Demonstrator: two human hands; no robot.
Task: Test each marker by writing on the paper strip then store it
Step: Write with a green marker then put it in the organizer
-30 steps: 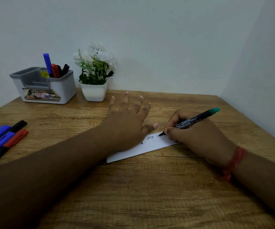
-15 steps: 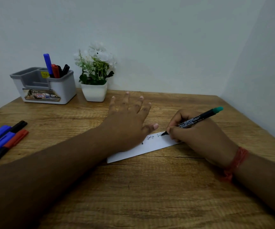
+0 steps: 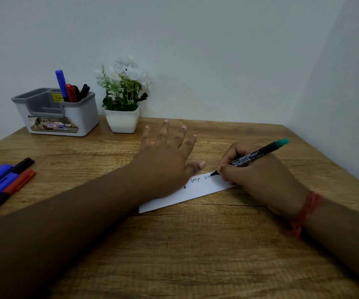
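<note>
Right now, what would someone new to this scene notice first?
At centre, the right hand writes with a green-capped marker on a paper strip that the left hand presses flat. More markers lie at the table's left edge, and a holder with pens stands at back left beside a potted plant.

Potted white flowers [image 3: 123, 91]; wooden table [image 3: 195, 255]

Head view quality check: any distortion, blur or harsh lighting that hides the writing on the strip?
Head view: wide-angle bending at the edges; soft, dim, even light, no glare; paper strip and green-capped marker reasonably sharp, handwriting small but visible; left hand covers part of the strip.
</note>
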